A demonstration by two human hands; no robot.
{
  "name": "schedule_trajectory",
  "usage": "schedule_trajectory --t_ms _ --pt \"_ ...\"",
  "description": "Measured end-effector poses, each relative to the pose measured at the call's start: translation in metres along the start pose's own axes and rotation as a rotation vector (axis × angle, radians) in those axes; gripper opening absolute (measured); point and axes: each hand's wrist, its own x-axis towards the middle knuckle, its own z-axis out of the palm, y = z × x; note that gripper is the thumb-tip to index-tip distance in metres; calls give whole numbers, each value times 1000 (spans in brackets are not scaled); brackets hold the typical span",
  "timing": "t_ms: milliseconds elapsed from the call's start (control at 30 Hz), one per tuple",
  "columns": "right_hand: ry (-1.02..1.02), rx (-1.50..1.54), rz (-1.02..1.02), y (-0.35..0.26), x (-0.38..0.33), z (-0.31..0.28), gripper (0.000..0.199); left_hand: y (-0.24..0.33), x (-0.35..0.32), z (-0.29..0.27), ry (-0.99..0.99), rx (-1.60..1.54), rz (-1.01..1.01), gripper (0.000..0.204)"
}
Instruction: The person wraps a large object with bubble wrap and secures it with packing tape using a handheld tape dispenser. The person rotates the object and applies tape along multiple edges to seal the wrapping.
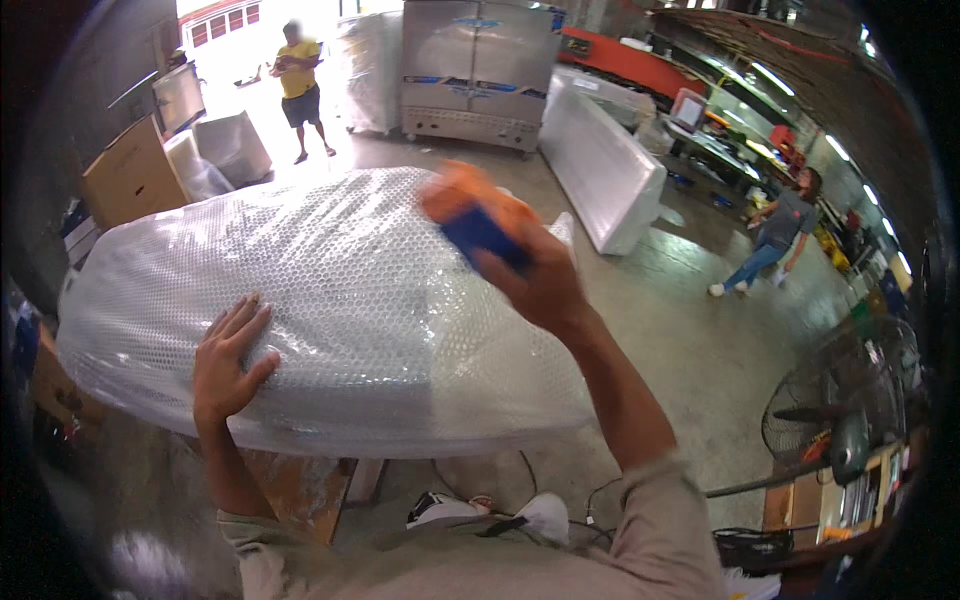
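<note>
A large, long bundle in clear bubble wrap (340,250) lies across in front of me. My left hand (232,362) rests flat on its near side, fingers spread. Above the bundle's right part, my right hand (535,275) is closed around an orange and blue tape dispenser (485,225), blurred by motion. Under it, the wrap's right end (500,345) looks smoother and shinier. Whether tape runs from the dispenser to the wrap cannot be made out.
A steel cabinet (470,70) and a wrapped panel (605,170) stand beyond the bundle. One person in yellow (300,75) stands at the doorway; another in grey (785,225) is at right. A floor fan (845,400) stands near right. Cables (530,470) lie by my shoes.
</note>
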Motion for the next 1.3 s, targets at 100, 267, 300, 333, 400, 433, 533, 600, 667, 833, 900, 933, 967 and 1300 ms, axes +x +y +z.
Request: schedule_trajectory --t_ms 100,267,300,333,400,433,533,600,667,833,900,933,967,1300 --pt "-88 -30 -369 12 84 79 41 51 -2 18 162 -56 -234 61" --pt "-597 -235 -511 28 114 135 46 185 -12 86 300 -29 -145 54" --pt "-472 -55 -610 38 109 125 46 204 -11 93 324 -17 -218 55" --pt "-383 62 -658 49 102 110 46 222 -8 100 324 19 -285 56" --pt "-247 263 -653 87 89 66 46 249 -1 107 278 130 -418 64" --pt "-170 356 -639 118 80 38 45 260 5 112 278 115 -492 67" --pt "-15 708 -45 230 36 -49 29 289 25 125 245 150 -703 80" --pt "229 425 609 299 -6 -80 62 309 35 139 263 212 -739 81" --pt "73 505 985 341 -56 -76 101 331 41 155 278 249 -802 81" --pt "-200 812 973 373 -106 -48 79 402 40 192 537 179 -718 72" --pt "-103 1038 891 375 -108 -58 63 442 38 215 692 187 -665 59" --pt "-88 1132 905 375 -111 -71 62 465 36 228 753 209 -602 54" --pt "-76 1220 989 377 -115 -85 61 487 33 242 788 222 -535 50" --pt "-512 1384 975 369 -251 -206 77 588 14 349 556 -1149 -1189 51"
